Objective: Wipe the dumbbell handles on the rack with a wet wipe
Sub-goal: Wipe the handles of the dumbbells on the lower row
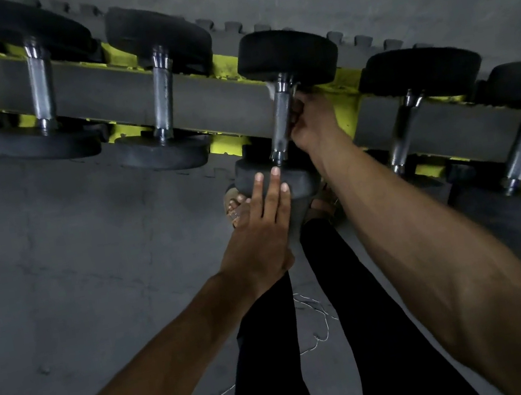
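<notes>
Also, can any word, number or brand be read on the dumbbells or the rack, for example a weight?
No text can be read in this picture. The dumbbell ends show no weight number, the handle in the right hand bears no mark, and the yellow rack has no label.

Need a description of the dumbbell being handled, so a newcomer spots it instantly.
Find the yellow rack running across the top of the view, with its row of black-headed dumbbells. The target dumbbell sits near the middle. It alone has hands on it: the right hand grips its chrome handle, the left hand lies flat on its near head.
</notes>
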Available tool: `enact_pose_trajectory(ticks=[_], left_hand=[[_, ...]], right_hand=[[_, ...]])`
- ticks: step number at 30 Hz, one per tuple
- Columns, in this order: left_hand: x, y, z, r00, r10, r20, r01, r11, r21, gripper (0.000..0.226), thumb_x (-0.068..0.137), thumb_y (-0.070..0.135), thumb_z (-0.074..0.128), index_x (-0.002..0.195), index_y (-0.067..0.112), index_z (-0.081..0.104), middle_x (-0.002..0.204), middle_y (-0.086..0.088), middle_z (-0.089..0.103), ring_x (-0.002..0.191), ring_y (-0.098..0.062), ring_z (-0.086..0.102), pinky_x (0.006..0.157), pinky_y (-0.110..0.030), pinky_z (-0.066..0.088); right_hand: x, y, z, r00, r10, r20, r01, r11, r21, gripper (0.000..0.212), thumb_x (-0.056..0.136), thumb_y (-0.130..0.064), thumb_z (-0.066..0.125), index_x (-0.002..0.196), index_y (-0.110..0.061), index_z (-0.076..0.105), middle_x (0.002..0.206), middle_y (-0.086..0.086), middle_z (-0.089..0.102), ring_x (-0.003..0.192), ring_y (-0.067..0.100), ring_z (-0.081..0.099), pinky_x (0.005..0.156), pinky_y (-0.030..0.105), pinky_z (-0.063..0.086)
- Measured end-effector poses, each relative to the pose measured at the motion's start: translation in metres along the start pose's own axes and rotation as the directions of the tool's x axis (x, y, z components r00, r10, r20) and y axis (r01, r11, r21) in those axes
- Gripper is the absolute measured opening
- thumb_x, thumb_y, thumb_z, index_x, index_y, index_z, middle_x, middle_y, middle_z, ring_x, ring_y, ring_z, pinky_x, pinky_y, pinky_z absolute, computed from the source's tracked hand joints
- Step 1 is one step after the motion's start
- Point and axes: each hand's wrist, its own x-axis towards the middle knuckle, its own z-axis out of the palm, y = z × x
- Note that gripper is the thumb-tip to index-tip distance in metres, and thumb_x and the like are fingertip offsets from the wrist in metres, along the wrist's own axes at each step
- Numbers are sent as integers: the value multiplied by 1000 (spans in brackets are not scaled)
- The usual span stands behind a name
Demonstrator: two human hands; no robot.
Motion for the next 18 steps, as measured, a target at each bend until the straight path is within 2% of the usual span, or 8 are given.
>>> enact_pose_trajectory(ticks=[2,4,6,8,11,14,16,18], left_hand=[[-1,-1,-1,1000,3,11,-3,1000,4,110,88,44,63,163,-1,-2,168,-25,-22,157,-45,-13,124,-56,23],[-1,-3,0,1000,7,10,-7,1000,3,110,88,45,63,163,0,-2,168,-25,-23,157,-45,-14,125,-56,21],[-2,-5,0,1000,16,-6,-16,1000,0,108,87,44,63,163,0,-1,168,-25,-21,157,-45,-12,126,-55,21],[-2,-6,-2,1000,30,-9,-30,1000,6,107,88,43,62,163,0,-1,168,-26,-20,157,-46,-10,126,-55,20],[-1,-9,-2,999,47,-28,-47,999,21,108,86,43,66,164,0,4,169,-27,-15,157,-47,-6,126,-55,19],[-1,-11,1,997,56,-44,-54,998,32,107,84,42,68,164,0,9,169,-28,-12,157,-48,-2,124,-54,21],[-2,-13,2,997,65,-48,-63,997,45,106,85,42,66,164,1,9,169,-28,-12,157,-48,-2,123,-54,22],[-1,-15,1,995,74,-63,-72,997,40,102,85,38,65,164,1,10,169,-28,-11,157,-47,-1,123,-54,23]], right_hand=[[-3,6,-3,990,-123,-64,122,992,-21,32,92,4,58,68,-16,51,50,-4,48,39,7,41,43,18,33],[-11,11,-2,906,-406,-122,383,907,-174,16,85,5,68,77,-9,65,64,1,62,49,4,52,52,20,42],[-19,19,-5,707,-707,-33,603,626,-495,5,79,-4,72,82,-7,71,84,7,70,72,8,64,69,22,47],[-25,26,-16,531,-813,239,671,231,-705,6,80,-13,67,84,-12,70,99,8,67,91,21,64,75,28,47],[-26,18,-32,340,-718,608,676,-262,-688,10,87,-12,64,94,-12,71,109,8,64,100,24,56,76,28,44],[-19,4,-38,121,-566,815,588,-621,-519,14,95,-17,62,104,-14,73,121,1,69,94,30,60,69,35,49],[-12,3,-36,115,-470,875,505,-731,-459,18,99,-19,61,115,-18,70,133,-6,65,86,30,65,60,35,50],[-11,6,-29,237,-398,886,420,-780,-463,22,100,-18,59,122,-19,63,137,-4,61,72,29,67,50,32,44]])
